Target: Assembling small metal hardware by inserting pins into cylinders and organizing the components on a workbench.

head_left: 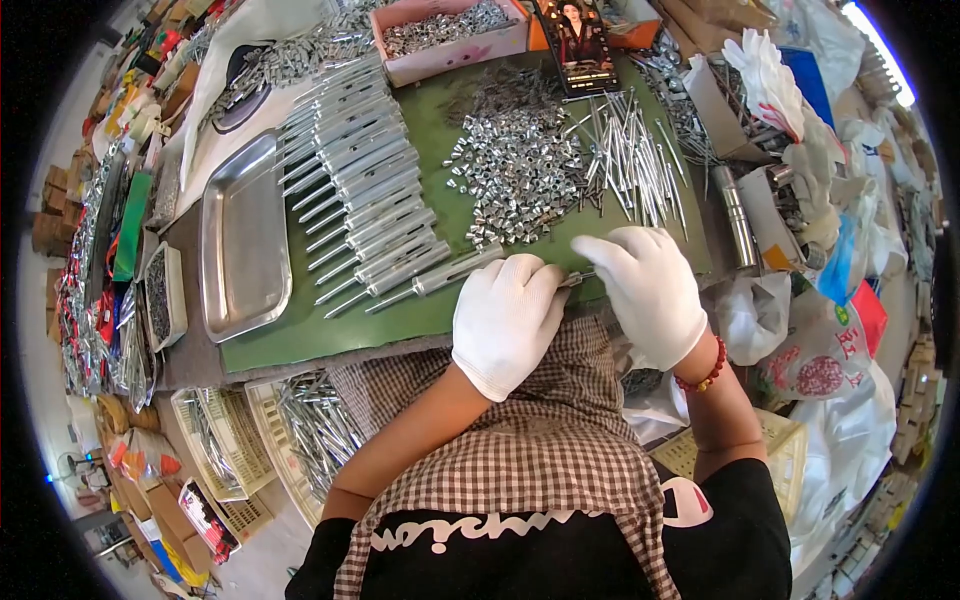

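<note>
My left hand, in a white glove, is closed around a slotted metal tube lying at the green table's near edge. A thin rod sticks out of the tube's left end. Opposite it, a small metal end piece shows beside my left fingers. From there a thin metal rod runs to my gloved right hand, whose fingers are curled around its end; the grip itself is partly hidden. Similar slotted tubes with rods lie in a stacked row to the left.
Beyond my hands lie a heap of small shiny metal sleeves and a pile of long nail-like rods. A steel tray is at the left. Farther back are a pink box of small parts and a phone.
</note>
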`<state>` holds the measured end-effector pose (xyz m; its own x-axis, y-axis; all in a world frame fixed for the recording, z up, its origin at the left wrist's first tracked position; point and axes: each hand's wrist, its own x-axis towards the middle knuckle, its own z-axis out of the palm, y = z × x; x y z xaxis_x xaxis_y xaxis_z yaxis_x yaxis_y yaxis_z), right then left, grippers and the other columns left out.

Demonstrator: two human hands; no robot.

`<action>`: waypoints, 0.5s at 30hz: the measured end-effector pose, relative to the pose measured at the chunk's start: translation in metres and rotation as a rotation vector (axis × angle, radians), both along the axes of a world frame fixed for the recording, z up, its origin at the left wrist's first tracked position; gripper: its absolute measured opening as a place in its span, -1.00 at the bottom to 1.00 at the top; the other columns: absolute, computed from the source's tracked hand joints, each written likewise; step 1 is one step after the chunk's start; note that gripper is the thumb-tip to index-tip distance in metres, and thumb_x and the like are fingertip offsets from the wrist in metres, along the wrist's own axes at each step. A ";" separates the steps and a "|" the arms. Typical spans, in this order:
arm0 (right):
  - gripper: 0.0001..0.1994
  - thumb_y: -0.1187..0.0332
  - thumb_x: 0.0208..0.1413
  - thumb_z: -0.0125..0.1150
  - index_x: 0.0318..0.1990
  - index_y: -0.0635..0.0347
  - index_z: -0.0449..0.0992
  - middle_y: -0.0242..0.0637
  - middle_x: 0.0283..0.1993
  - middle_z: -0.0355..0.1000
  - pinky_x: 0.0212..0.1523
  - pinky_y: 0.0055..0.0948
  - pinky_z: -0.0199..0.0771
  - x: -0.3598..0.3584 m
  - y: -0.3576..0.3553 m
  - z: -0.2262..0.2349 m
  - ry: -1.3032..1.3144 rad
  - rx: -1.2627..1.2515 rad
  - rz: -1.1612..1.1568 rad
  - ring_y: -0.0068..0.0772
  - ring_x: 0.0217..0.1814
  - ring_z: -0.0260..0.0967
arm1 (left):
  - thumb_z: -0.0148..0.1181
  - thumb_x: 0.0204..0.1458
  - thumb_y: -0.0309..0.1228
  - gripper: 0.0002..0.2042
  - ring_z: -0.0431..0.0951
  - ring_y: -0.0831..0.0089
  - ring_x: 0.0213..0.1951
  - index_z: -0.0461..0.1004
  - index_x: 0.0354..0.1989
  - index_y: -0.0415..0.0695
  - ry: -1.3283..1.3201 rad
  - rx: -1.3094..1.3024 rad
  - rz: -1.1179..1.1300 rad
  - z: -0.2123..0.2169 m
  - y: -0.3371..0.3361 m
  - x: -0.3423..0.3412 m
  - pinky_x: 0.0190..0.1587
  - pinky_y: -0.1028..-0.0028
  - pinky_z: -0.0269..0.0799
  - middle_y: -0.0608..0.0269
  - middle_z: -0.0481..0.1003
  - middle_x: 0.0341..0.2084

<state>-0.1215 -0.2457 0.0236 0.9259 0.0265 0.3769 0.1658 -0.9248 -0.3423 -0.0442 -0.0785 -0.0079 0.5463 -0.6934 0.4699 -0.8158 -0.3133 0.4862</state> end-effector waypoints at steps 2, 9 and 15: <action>-0.74 0.52 -0.09 0.08 -0.17 0.15 0.46 -0.20 -0.28 0.40 -0.13 -0.20 0.35 0.000 -0.005 0.006 0.061 -0.080 -0.032 -0.07 -0.20 0.37 | 0.28 -0.19 -0.51 -0.80 0.45 0.20 -0.37 0.47 -0.33 -0.10 -0.002 0.006 0.001 0.001 0.000 0.000 -0.30 0.29 0.33 0.24 0.41 -0.42; -0.76 0.54 -0.06 0.03 -0.18 0.14 0.44 -0.17 -0.27 0.36 -0.14 -0.21 0.35 0.003 -0.013 -0.005 0.062 -0.065 -0.051 -0.07 -0.19 0.35 | 0.28 -0.19 -0.51 -0.80 0.44 0.21 -0.39 0.48 -0.33 -0.10 -0.023 -0.034 -0.012 -0.001 0.000 0.001 -0.31 0.30 0.33 0.25 0.41 -0.43; -0.80 0.52 -0.07 0.03 -0.22 0.12 0.38 -0.24 -0.37 0.32 -0.20 -0.23 0.34 0.008 -0.021 -0.006 0.087 -0.244 -0.045 -0.13 -0.25 0.35 | 0.28 -0.18 -0.51 -0.81 0.44 0.22 -0.41 0.47 -0.34 -0.10 -0.018 -0.030 -0.016 -0.002 0.000 0.002 -0.33 0.30 0.32 0.25 0.41 -0.45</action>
<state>-0.1132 -0.2667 0.0180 0.9567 0.0650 0.2837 0.1026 -0.9875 -0.1197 -0.0426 -0.0786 -0.0103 0.5265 -0.6874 0.5003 -0.8292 -0.2854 0.4805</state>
